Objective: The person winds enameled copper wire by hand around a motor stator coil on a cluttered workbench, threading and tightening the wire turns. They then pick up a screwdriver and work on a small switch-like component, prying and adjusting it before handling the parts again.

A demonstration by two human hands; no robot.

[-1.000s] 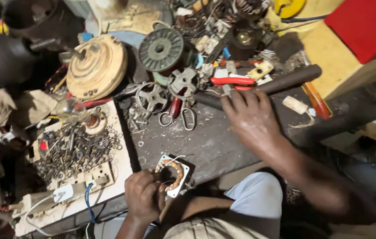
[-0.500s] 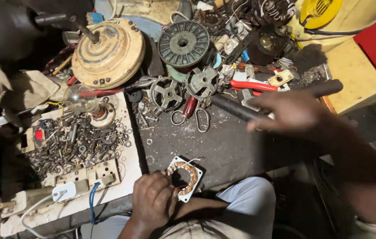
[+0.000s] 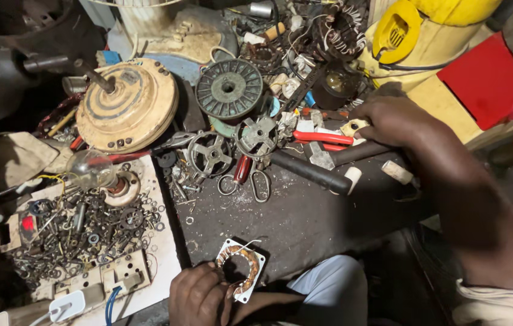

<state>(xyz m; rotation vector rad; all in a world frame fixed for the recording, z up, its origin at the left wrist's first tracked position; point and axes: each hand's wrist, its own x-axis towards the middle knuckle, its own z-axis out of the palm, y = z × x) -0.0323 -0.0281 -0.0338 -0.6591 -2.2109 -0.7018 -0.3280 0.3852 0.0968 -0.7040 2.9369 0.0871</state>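
**Bare hands, pale clothing**

Both hands are bare: no gloves, rings, watch or bands show on the left hand (image 3: 199, 296) or the right hand (image 3: 392, 121). The right forearm is uncovered up to a cream sleeve (image 3: 501, 302), bunched and wrinkled at its edge near the elbow. Low in the view lies light, bluish-white clothing (image 3: 329, 290), smooth and unpatterned, partly in shadow.

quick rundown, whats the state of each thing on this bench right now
left hand: gripping the square motor stator.
square motor stator: held at the bench's near edge, copper winding exposed.
right hand: reaching among the tools at the back, grip unclear.
red-handled pliers: lying flat beside the right hand.
scissors: lying flat on the bench.
light bulb: lying on its side, unlit.
tray of nuts and washers: heaped with loose hardware.
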